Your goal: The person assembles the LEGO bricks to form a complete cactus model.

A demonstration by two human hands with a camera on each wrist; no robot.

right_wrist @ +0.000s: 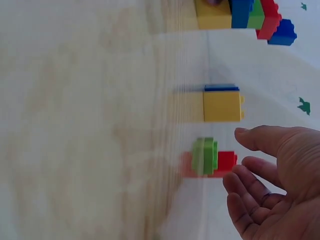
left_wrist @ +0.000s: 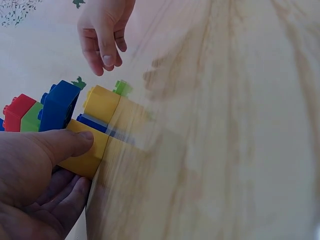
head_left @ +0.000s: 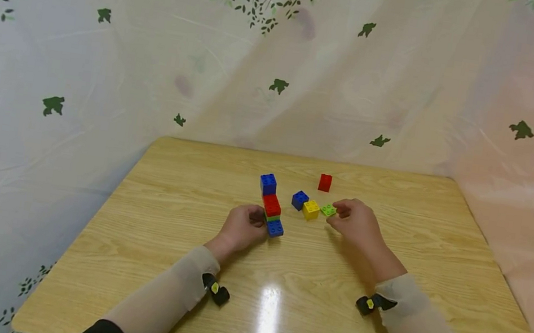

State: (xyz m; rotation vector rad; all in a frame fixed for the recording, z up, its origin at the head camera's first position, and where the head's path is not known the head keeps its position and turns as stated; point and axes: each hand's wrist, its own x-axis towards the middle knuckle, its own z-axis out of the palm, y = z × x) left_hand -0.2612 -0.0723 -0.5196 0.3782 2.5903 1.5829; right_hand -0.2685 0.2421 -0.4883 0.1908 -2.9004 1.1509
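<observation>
My left hand (head_left: 243, 226) grips the yellow bottom brick (left_wrist: 92, 157) of a stepped stack of toy building bricks, the thumb on one side and fingers on the other. Above the yellow one, the stack has a blue brick (head_left: 275, 228), a thin green brick (left_wrist: 31, 117), a red brick (head_left: 272, 205) and a blue brick (head_left: 268, 182) on top. My right hand (head_left: 357, 223) holds nothing. Its thumb and fingers stand apart, fingertips close to a flat light green brick (right_wrist: 204, 156) on the table.
A loose yellow brick (head_left: 311, 210) sits right next to a blue brick (head_left: 300, 199), between the stack and the green brick. Farther back stands a red brick (head_left: 325, 182). Behind the wooden table (head_left: 140, 262) hangs a leaf-patterned cloth (head_left: 237, 88).
</observation>
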